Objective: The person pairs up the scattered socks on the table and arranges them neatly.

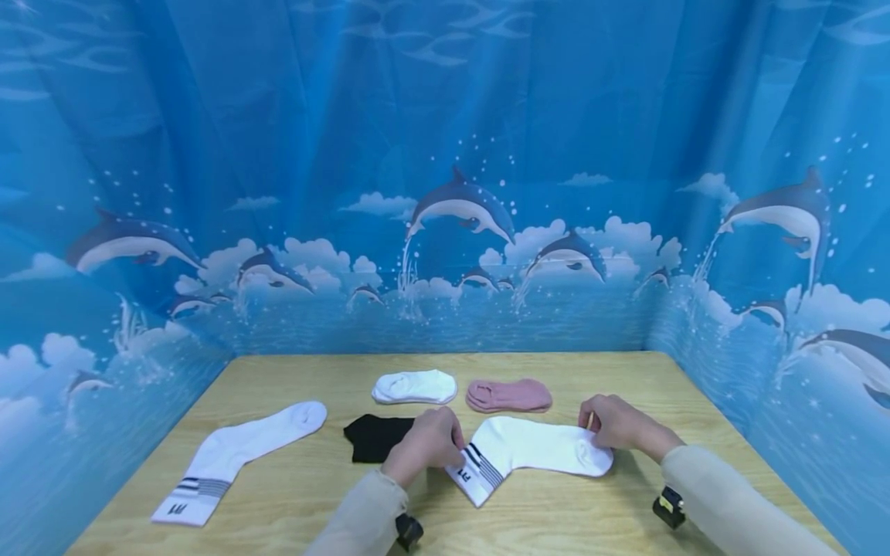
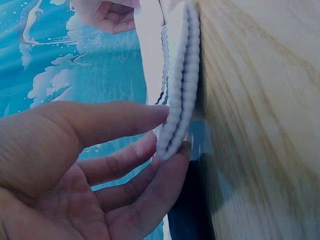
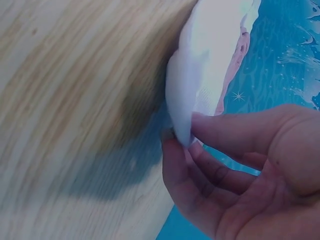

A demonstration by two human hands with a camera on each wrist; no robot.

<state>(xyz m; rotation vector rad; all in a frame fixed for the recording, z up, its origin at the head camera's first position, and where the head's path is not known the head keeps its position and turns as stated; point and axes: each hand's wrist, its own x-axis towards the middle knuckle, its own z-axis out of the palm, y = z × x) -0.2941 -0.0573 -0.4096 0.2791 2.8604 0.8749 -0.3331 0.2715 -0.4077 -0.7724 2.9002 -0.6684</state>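
A long white sock [image 1: 535,445] with black stripes at its cuff lies between my two hands, slightly off the wood in the wrist views. My left hand [image 1: 436,438] pinches the cuff edge between thumb and fingers; the ribbed opening [image 2: 182,85] shows up close in the left wrist view. At the other end, my right hand [image 1: 619,423] pinches the toe [image 3: 182,120] with thumb and fingertips. Beneath and behind the left hand is a black sock [image 1: 375,439], partly hidden by it.
Another striped white sock [image 1: 236,455] lies flat at the left of the wooden table [image 1: 292,506]. Farther back are a short white sock [image 1: 415,387] and a pink sock [image 1: 511,394]. A blue dolphin-print curtain [image 1: 445,116] surrounds the table's back and sides.
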